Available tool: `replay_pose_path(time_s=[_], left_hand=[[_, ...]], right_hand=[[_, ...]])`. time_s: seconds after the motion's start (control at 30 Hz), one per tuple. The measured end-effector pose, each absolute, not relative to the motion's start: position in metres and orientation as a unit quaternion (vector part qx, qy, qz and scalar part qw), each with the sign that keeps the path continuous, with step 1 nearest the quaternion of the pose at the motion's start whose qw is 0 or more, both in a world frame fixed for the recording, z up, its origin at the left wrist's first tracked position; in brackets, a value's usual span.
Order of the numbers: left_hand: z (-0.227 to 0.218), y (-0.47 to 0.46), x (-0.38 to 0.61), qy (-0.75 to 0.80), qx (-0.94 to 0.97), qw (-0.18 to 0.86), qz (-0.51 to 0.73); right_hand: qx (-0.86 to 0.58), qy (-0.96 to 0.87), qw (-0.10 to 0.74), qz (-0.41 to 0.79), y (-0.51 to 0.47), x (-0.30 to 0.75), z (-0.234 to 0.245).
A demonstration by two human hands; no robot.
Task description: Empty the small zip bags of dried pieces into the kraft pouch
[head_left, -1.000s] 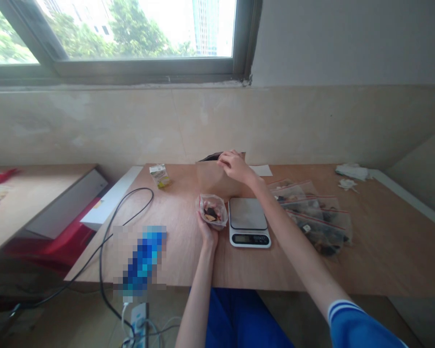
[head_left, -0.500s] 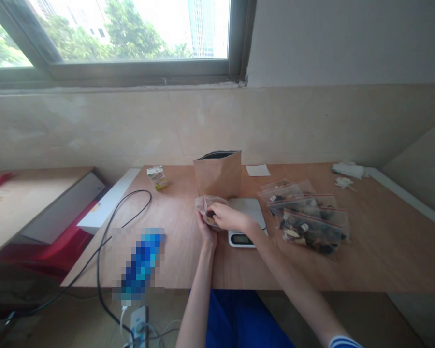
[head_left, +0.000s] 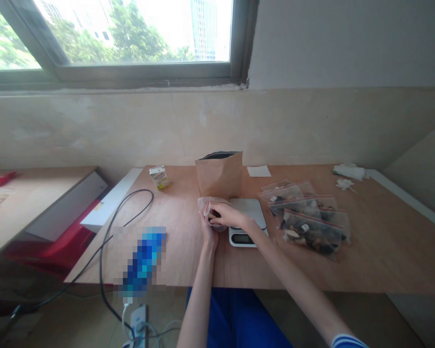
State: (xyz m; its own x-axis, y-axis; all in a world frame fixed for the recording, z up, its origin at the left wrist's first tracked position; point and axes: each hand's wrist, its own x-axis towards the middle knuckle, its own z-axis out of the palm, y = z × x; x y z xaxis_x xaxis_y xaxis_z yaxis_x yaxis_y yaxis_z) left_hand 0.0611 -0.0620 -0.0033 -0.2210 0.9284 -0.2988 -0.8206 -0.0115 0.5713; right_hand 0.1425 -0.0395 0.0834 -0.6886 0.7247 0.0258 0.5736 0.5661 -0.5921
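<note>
My left hand (head_left: 207,231) holds a small clear plastic bag (head_left: 209,206) with dark pieces in it, just above the wooden table (head_left: 377,251). My right hand (head_left: 227,215) is at the mouth of that bag, fingers curled on or into it. A white kitchen scale (head_left: 247,221) lies right beside the bag, partly hidden by my right hand. An open brown paper pouch (head_left: 219,173) stands upright behind both hands.
Several filled clear zip bags (head_left: 308,221) lie right of the scale. A small carton (head_left: 159,176) and a paper slip (head_left: 258,171) sit at the back. A black cable (head_left: 110,227) loops over the left part. White tissues (head_left: 349,172) lie far right.
My right hand left the top of the brown pouch and came down to the small bag held by my left hand, where it now stays. The left hand hardly moved.
</note>
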Motion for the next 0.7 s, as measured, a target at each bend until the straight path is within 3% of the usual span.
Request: replay_pose_path(time_s=[0.47,0.7], left_hand=[[0.002,-0.063,0.063,0.331,0.137,0.613,0.704],[0.0,-0.062,0.064,0.332,0.126,0.618,0.701]], right_hand=[[-0.349,-0.913,0.061,0.204,-0.05,0.138,0.087],[-0.361,-0.88,0.143,0.272,-0.042,0.152,0.082]])
